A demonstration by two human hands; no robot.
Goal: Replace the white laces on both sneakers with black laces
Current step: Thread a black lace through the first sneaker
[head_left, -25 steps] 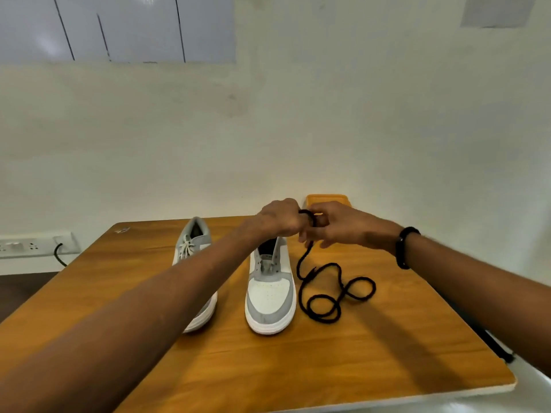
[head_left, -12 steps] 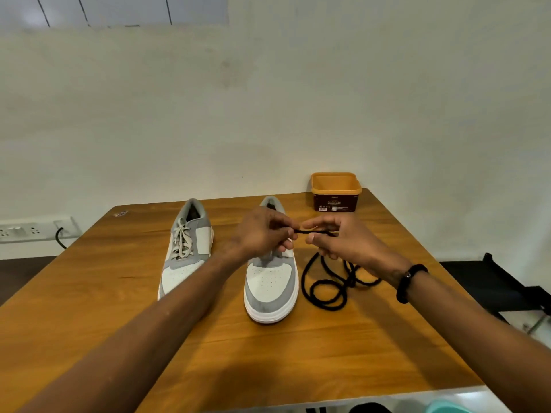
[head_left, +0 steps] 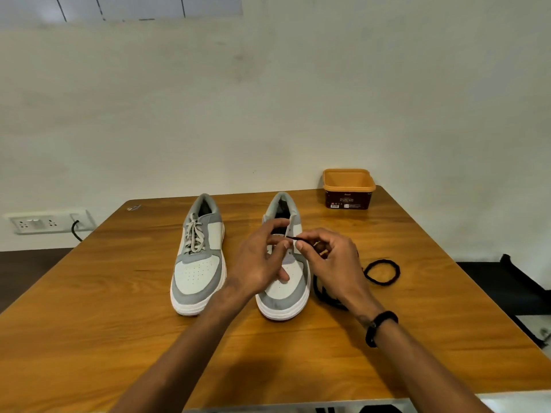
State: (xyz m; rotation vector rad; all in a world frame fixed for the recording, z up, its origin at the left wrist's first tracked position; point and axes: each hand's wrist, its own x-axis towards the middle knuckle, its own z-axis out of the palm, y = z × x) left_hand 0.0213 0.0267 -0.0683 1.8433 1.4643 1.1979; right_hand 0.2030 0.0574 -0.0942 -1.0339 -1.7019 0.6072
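Observation:
Two grey-and-white sneakers stand side by side on the wooden table (head_left: pixel 89 308), toes toward me. The left sneaker (head_left: pixel 198 257) carries white laces (head_left: pixel 194 236). The right sneaker (head_left: pixel 286 290) shows no lace in its eyelets. My right hand (head_left: pixel 331 263) pinches the tip of a black lace (head_left: pixel 383 271) just above that sneaker's eyelets; the lace's remainder lies coiled on the table to the right. My left hand (head_left: pixel 262 260) hovers over the right sneaker's tongue, fingers spread, touching near the lace tip.
An orange-rimmed brown tub (head_left: pixel 348 189) stands at the table's far right corner. A wall socket with a black cable (head_left: pixel 47 223) is at the left. A dark object (head_left: pixel 518 290) sits beyond the table's right edge.
Both hands have come down and toward me onto the right sneaker. The left hand has loosened from the lace, and the coil has spread out to the right.

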